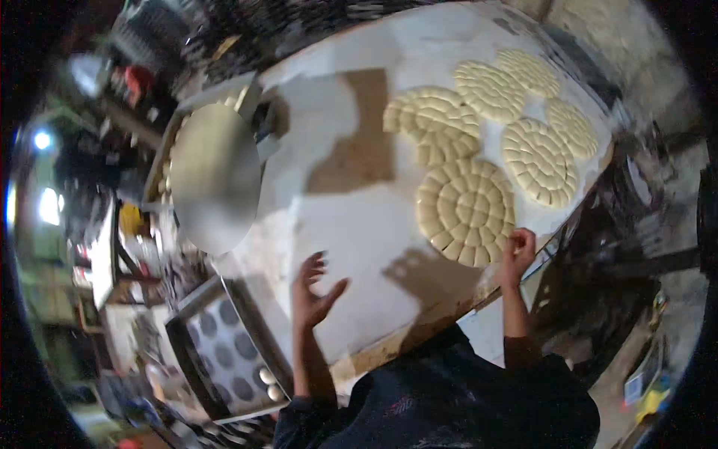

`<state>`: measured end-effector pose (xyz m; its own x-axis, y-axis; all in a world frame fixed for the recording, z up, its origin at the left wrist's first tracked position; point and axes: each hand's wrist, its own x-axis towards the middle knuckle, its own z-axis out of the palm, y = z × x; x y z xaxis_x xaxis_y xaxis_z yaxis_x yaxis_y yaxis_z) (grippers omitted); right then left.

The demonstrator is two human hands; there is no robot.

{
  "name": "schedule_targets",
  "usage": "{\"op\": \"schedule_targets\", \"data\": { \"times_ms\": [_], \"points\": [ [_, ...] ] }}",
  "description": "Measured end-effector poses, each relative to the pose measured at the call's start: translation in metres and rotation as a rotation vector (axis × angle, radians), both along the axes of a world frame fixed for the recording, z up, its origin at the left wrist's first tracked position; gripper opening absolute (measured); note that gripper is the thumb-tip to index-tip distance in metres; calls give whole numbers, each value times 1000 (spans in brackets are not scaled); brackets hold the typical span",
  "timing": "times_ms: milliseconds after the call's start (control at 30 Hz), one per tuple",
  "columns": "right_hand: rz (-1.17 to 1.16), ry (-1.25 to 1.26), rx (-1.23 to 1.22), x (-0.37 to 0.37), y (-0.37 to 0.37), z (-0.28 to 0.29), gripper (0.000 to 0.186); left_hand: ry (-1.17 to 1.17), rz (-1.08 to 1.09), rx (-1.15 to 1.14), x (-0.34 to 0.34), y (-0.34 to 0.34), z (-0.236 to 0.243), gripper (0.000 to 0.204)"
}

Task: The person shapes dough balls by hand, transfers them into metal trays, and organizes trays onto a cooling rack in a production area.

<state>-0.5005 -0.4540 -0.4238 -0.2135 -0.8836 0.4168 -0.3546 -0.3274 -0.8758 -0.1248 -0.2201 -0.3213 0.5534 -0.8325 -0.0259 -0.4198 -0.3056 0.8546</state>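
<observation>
On to the cut dough round (465,212), flat on the table (344,232)! Lower left of it, left hand (314,292), fingers spread; at its lower right edge, right hand (517,257), fingers curled, can't tell whether gripping. Looks soft, floppy, prone to tearing; best scooped from beneath.

Upper tray (217,91): contents mostly hidden behind pale oval (217,179).
Pale oval: blurred; nature cannot be told.
Right hand (517,254): fingertips curled, indistinct; contact with nearest dough round (467,209) unclear.
Shirt (449,396): cut off by lower edge; chest marking illegible.
Red patch (137,79): blurred; kind cannot be told.
</observation>
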Motion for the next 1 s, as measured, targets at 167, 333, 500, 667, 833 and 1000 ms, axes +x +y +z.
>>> {"op": "schedule_targets", "data": {
  "times_ms": [167, 333, 500, 667, 833, 1000],
  "points": [
    [-175, 168, 156, -76, -47, -43, 12, 136, -269, 177, -18, -262, -124, 64],
    [-107, 418, -95, -68, -60, -62, 7, -673, -112, 345, -58, -406, -167, 61],
    [-89, 181, 162, -68, -49, -80, 10, 104, 167, 25, -56, -397, -178, 62],
    [-117, 192, 45, -81, -56, -68, 12, 771, -70, -57, -37, -332, -148, 39],
    [-155, 71, 22, -63, -50, -57, 26, 868, 312, -236, 0, -173, -158, 64],
    [504, -109, 123, 48, 64, -44, 21, 1200, 36, -370, -33, -10, -154, 38]
  ]
}}
